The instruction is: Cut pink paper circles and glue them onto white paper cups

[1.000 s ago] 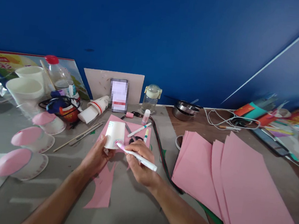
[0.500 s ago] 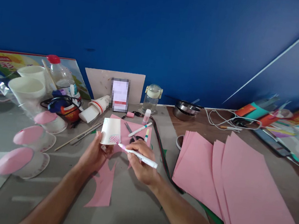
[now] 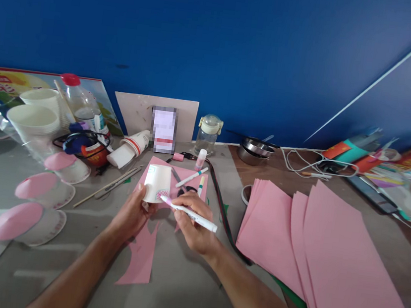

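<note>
My left hand [image 3: 131, 215] grips a white paper cup [image 3: 157, 182] held on its side above the grey table. A pink cross-hatched patch shows on the cup's wall near its rim. In my right hand [image 3: 194, 225] is a white marker with a pink tip [image 3: 188, 213], and the tip touches that patch. Under the hands lies a pink paper scrap [image 3: 140, 258]. A small pink sheet [image 3: 197, 185] beyond them carries two more markers [image 3: 191, 177] and black scissors [image 3: 186, 190].
Several pink-covered paper bowls [image 3: 28, 219] lie at the left, with stacked white cups [image 3: 33, 120], a bottle [image 3: 80, 101] and a tipped cup stack [image 3: 131, 147] behind. A fan of large pink sheets [image 3: 314, 247] fills the right. A jar [image 3: 208, 134], glue stick [image 3: 201, 159], metal bowl [image 3: 256, 150] and cables [image 3: 312, 164] stand at the back.
The cup was turned in my left hand, bringing a pink hatched patch into sight, and the marker tip has stayed at that patch. Both hands shifted only slightly.
</note>
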Demonstrator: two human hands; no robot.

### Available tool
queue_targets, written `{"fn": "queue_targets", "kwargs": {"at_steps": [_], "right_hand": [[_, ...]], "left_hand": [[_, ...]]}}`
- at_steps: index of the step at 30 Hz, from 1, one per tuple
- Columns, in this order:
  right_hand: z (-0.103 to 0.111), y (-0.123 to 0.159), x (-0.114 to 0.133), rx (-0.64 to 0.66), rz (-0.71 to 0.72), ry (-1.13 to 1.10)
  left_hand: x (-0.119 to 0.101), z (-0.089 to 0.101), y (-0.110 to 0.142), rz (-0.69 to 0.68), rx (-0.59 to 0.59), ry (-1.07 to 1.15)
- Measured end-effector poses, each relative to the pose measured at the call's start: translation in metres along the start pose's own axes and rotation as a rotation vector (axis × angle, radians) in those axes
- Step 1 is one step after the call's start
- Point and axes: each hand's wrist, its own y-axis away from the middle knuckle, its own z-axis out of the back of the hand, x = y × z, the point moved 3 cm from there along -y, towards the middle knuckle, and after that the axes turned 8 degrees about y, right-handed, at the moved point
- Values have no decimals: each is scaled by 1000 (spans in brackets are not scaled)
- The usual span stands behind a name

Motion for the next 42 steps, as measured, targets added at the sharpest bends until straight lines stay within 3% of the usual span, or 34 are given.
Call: {"fn": "queue_targets", "kwargs": {"at_steps": [5, 12, 18, 28, 42], "right_hand": [[-2, 0, 0, -23, 36, 24], [-1, 0, -1, 1, 22, 48], [1, 0, -1, -1, -14, 59], [1, 0, 2, -16, 29, 16], [-4, 1, 0, -11, 48, 67]], "left_hand": [[-1, -2, 2, -12, 46, -32], [-5, -5, 3, -43, -30, 52], [-11, -12, 3, -66, -8, 60], [-3, -1, 2, -22, 0, -19], [-4, -6, 5, -42, -36, -85]]}}
